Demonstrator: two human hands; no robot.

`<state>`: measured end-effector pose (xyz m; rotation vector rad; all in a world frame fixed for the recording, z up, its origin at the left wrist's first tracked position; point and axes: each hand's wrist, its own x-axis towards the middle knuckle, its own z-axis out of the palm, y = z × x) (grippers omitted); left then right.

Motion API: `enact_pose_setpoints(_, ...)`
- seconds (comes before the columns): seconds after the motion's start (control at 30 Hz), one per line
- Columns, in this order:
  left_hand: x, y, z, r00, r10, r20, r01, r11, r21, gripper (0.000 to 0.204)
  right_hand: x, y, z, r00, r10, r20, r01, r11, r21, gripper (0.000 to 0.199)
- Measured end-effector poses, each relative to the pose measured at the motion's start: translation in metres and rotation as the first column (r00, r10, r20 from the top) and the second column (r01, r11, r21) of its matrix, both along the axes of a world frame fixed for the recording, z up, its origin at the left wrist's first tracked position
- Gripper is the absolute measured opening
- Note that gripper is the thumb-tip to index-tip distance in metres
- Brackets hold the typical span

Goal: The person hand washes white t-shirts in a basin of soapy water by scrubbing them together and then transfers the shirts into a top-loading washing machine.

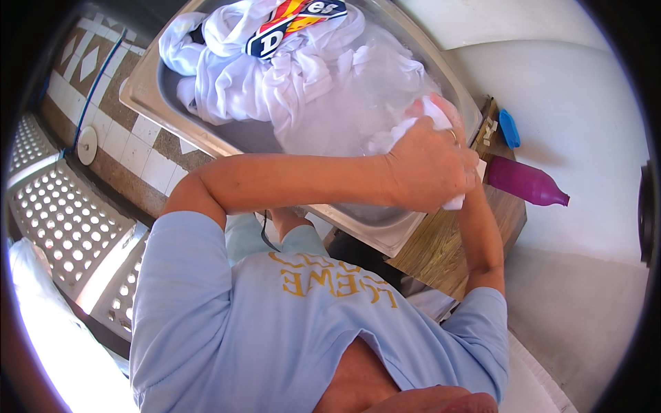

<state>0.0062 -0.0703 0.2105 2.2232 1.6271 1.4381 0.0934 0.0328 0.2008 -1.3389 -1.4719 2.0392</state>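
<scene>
At the near right corner of a metal basin (175,127), both my hands are closed on a wet white cloth (412,126). My left hand (430,165) reaches across from the left, its fingers wrapped round the cloth. Behind and partly under it, my right hand (447,110) grips the same cloth; most of its fingers are hidden. One end of the cloth pokes out below my left hand. In the cloudy, sudsy water (344,113) lies a bunched white garment (234,76) with a red, yellow and dark blue printed patch, filling the basin's far left.
Right of the basin, a wooden board (447,241) runs along a pale wall (571,89). A purple bottle (527,182) lies there beside a small blue dish (509,129). To the left are a perforated plastic chair (65,213), a blue cord (100,76) and a tiled floor (131,144).
</scene>
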Motion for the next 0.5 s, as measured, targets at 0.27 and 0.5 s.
enact_pose_setpoints(0.27,0.010,-0.010,-0.020,0.996,-0.022,-0.088,0.025,0.999,0.042,0.008,-0.030,0.043,-0.023,0.764,0.620,0.177,-0.597,0.784,-0.170,0.028)
enact_pose_setpoints(0.5,0.016,-0.015,-0.031,0.976,0.025,-0.215,-0.011,0.998,0.069,0.006,-0.058,0.029,-0.018,0.476,0.774,0.416,-0.868,0.491,0.080,0.024)
